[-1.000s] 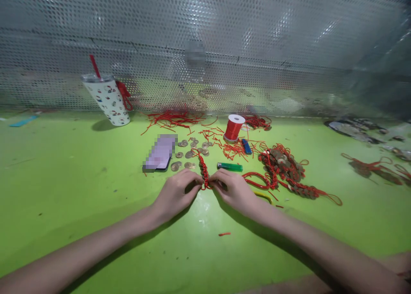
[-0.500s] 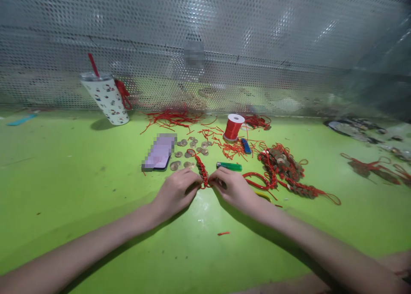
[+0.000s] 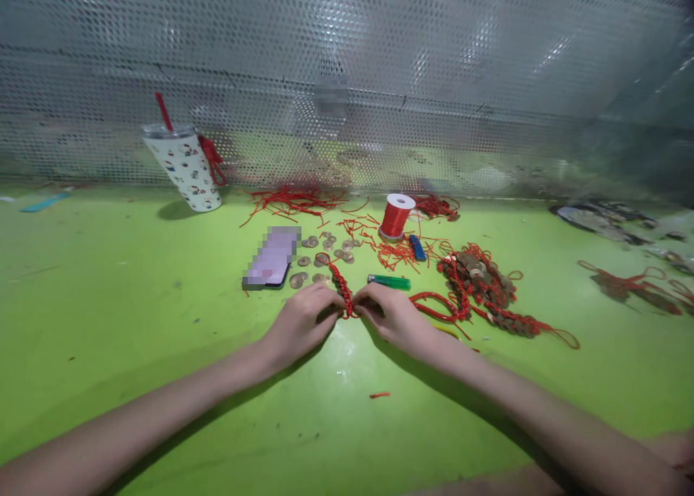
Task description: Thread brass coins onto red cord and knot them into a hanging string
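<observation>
A knotted red cord strand (image 3: 340, 280), looped at its far end, lies between my two hands in the head view. My left hand (image 3: 310, 315) pinches its near end from the left. From the right, the fingertips of my right hand (image 3: 386, 311) are closed on the same end. Whether a coin sits inside the knots is hard to make out. Several round coins with holes (image 3: 313, 241) lie just beyond my left hand. A green lighter (image 3: 389, 283) rests past my right hand, and yellow-handled scissors or a similar yellow tool (image 3: 449, 332) shows partly behind my right wrist.
A phone (image 3: 274, 257) lies left of the coins. Behind stand a red cord spool (image 3: 396, 217) and a white tumbler (image 3: 187, 170). Cut cord bits surround a blue lighter (image 3: 417, 248). A pile of corded coins (image 3: 477, 275) is at right. Perforated metal sheet (image 3: 243, 69) backs the table.
The view has shifted slightly, so everything sits a little further right. Both hands keep their pinch on the knotted cord, with barely any movement.
</observation>
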Demonstrator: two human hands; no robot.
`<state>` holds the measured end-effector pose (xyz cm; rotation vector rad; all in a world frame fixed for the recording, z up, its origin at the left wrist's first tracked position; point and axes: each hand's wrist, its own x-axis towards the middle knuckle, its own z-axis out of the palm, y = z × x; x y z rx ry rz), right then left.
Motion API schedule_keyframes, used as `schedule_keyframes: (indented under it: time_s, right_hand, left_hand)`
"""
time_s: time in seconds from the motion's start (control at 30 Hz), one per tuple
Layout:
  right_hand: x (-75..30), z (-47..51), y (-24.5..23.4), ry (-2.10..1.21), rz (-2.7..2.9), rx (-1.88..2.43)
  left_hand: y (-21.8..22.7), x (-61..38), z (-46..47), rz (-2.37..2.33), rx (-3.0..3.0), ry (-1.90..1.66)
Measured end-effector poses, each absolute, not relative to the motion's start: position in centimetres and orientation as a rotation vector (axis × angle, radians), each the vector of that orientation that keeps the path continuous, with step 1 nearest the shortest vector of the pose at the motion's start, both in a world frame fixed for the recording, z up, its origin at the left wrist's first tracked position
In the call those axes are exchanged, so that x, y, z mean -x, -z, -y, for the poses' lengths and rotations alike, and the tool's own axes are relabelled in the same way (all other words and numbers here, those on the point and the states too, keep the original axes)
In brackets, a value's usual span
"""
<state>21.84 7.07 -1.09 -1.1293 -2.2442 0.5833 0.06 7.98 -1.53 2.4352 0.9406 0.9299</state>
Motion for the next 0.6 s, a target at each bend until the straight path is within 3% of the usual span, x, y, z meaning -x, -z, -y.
schedule_keyframes:
  time_s: [0.6]
  right_hand:
    - [-21.82,-7.55,0.22,-0.665,2.237,1.197]
  left_hand:
    - [1.26,-0.87,-8.19,-1.043,-2.236,-0.917]
